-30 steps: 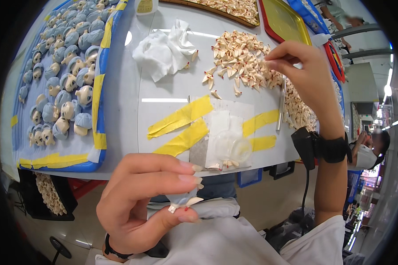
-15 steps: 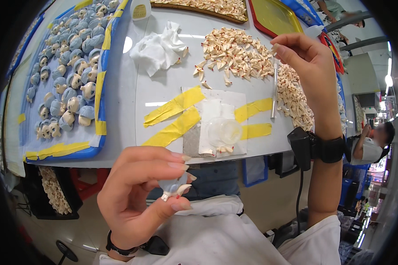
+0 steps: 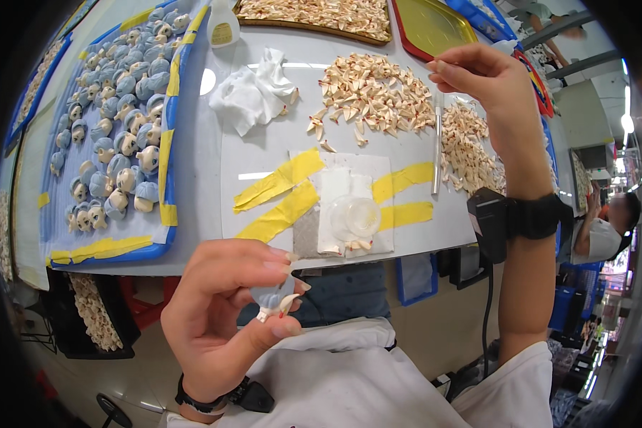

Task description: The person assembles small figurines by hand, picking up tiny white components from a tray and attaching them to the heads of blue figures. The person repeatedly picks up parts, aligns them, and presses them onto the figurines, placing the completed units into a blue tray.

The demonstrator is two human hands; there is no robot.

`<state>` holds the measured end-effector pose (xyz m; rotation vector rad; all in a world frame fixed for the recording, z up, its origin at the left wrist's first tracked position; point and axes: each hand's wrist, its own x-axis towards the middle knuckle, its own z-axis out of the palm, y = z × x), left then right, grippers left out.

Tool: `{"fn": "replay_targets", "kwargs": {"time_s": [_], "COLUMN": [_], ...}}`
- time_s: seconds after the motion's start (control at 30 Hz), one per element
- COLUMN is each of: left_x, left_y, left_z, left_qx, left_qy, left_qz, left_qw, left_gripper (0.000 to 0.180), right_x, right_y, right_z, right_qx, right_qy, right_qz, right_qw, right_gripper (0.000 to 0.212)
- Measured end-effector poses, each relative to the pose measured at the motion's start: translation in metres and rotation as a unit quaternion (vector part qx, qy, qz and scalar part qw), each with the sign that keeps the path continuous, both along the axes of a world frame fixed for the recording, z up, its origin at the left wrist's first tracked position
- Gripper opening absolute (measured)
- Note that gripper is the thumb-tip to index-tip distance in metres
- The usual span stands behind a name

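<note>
Left hand [image 3: 217, 310]: grip closed on blue-haired doll head [image 3: 272, 297], near worktop [image 3: 201, 160] edge. Right hand [image 3: 493, 89]: fingertips pinched together, contents unclear. Bare worktop between blue tray [image 3: 137, 254] and yellow tape [image 3: 278, 180].

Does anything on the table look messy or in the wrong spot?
Maybe a little: a couple of small cream pieces lie by the crumpled white tissue, apart from the big loose pile, so they look like strays.

Blue, cream piece [image 3: 272, 294], perhaps doll head | in left grip [image 3: 205, 328] | blue side up, partly hidden
</note>
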<state>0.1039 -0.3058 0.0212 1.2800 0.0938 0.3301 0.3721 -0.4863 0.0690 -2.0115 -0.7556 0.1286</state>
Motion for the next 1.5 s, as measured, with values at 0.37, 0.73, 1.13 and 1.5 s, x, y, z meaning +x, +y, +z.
{"fn": "replay_targets", "kwargs": {"time_s": [0.37, 0.73, 1.13, 1.5], "left_x": [0.004, 0.011, 0.011, 0.005], "left_y": [0.0, -0.009, -0.006, -0.002], "left_z": [-0.003, -0.006, -0.01, -0.013], "left_qx": [0.028, 0.037, 0.074, -0.046], "left_qy": [0.025, 0.018, -0.002, -0.039], "left_qz": [-0.004, -0.047, -0.041, -0.032], "left_qw": [0.999, 0.998, 0.996, 0.998], "left_gripper": [0.035, 0.034, 0.039, 0.035], "right_x": [-0.143, -0.179, -0.15, -0.137], "right_y": [-0.056, -0.077, -0.035, 0.001], "right_z": [0.018, -0.016, -0.007, -0.021], "right_qx": [0.087, 0.243, 0.132, 0.029], "right_qy": [0.122, 0.415, 0.119, -0.055], "right_qz": [-0.094, -0.078, -0.055, 0.017], "right_qw": [0.984, 0.874, 0.983, 0.998], "right_gripper": [0.018, 0.018, 0.016, 0.018]}}
